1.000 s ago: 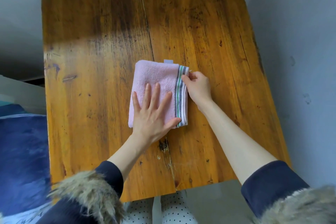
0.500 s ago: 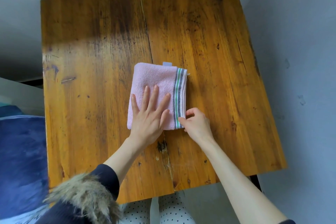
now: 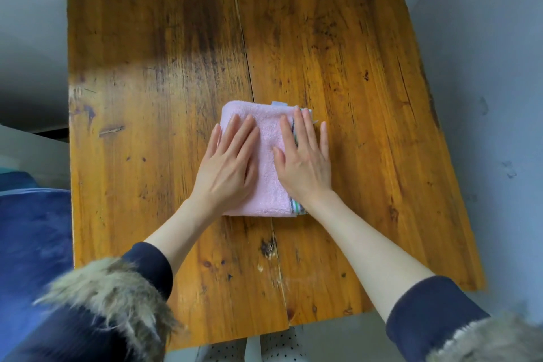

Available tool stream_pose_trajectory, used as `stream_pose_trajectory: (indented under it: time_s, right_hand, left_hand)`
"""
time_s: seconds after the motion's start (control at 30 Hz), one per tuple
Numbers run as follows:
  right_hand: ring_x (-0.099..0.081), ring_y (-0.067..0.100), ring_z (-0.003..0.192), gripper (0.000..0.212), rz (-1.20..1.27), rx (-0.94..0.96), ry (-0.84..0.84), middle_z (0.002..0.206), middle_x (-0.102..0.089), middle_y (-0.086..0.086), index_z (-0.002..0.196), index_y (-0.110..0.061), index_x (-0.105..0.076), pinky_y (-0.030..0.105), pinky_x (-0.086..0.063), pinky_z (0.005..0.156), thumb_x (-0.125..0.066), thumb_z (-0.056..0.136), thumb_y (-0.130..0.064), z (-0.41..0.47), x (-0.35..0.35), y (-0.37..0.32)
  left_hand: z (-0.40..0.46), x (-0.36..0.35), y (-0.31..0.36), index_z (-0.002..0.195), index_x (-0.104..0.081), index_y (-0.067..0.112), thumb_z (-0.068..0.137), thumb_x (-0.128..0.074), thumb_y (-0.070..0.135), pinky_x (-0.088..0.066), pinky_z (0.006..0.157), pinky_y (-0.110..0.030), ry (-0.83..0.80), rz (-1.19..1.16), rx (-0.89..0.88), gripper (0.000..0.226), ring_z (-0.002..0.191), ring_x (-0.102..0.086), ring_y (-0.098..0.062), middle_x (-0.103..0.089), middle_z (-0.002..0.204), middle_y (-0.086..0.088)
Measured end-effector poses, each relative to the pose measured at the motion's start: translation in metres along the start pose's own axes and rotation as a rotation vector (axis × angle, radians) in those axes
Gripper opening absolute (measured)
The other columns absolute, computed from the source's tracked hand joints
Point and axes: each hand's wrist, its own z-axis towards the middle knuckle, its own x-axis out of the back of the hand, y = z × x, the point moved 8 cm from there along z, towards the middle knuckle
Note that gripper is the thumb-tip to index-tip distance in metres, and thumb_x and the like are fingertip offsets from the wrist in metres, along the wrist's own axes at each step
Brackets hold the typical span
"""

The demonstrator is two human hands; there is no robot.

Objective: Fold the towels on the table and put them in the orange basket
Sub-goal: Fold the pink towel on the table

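Observation:
A folded pink towel [image 3: 269, 156] with a striped band along its right edge lies in the middle of the wooden table [image 3: 147, 97]. My left hand [image 3: 227, 167] rests flat on the towel's left half, fingers straight. My right hand [image 3: 305, 161] lies flat on the right half, over the striped band, fingers straight and slightly spread. A small white label sticks out at the towel's far edge. No orange basket is in view.
The table has a long crack down its middle. A dark blue cushioned surface [image 3: 32, 229] lies to the left of the table. Grey floor surrounds the table on the right and far sides.
My right hand left the towel's near right corner and now lies flat on its right half. My left hand slid leftward on the towel.

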Motion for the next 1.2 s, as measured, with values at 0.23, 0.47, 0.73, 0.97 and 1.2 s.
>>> stream_pose_trajectory:
  time_s: [0.23,0.47,0.73,0.97,1.2]
  right_hand:
    - [0.0,0.019,0.144,0.057,0.082,0.063,0.062,0.156,-0.013,0.01,0.148,-0.014,-0.017,0.043,0.001,0.118,-0.029,0.098,-0.04,-0.003,-0.015,0.015]
    - [0.009,0.016,0.143,0.058,0.03,0.055,0.015,0.154,0.004,0.004,0.149,-0.016,-0.008,0.043,0.007,0.117,-0.027,0.099,-0.039,-0.002,-0.016,0.014]
    - [-0.024,0.029,0.141,0.049,0.05,0.127,0.043,0.151,-0.029,0.016,0.142,-0.01,-0.037,0.049,-0.017,0.115,-0.034,0.095,-0.025,-0.044,0.002,-0.008]
    - [-0.01,0.022,0.144,0.049,0.135,0.042,-0.079,0.155,-0.019,0.009,0.146,-0.013,-0.03,0.046,-0.012,0.117,-0.036,0.098,-0.023,-0.071,-0.009,-0.01]
    - [-0.049,0.022,0.117,0.039,0.53,-0.567,0.076,0.132,-0.045,0.007,0.13,-0.009,-0.046,0.029,-0.043,0.09,-0.049,0.095,-0.026,-0.058,0.014,0.042]
  left_hand:
    - [0.013,-0.013,-0.015,0.149,-0.022,0.021,0.092,-0.026,0.051,-0.004,0.117,-0.051,0.003,0.072,0.055,0.065,0.145,-0.003,-0.02,-0.013,0.157,-0.001]
    - [0.015,-0.016,-0.015,0.149,-0.017,0.021,0.093,-0.022,0.052,0.001,0.115,-0.053,-0.026,0.091,0.057,0.065,0.145,-0.002,-0.022,-0.011,0.158,-0.002]
    - [-0.039,-0.014,0.007,0.148,-0.023,0.023,0.096,-0.023,0.044,-0.002,0.114,-0.055,-0.067,0.052,0.115,0.056,0.145,-0.005,-0.027,-0.015,0.157,-0.007]
    - [-0.059,-0.015,0.014,0.149,-0.019,0.024,0.098,-0.018,0.04,-0.006,0.115,-0.052,-0.172,-0.07,0.139,0.053,0.145,0.0,-0.028,-0.009,0.157,-0.003]
    - [-0.027,0.023,-0.022,0.12,-0.054,0.008,0.089,-0.054,0.007,-0.039,0.086,-0.034,0.111,-0.439,0.435,0.031,0.109,-0.044,-0.035,-0.047,0.118,-0.017]
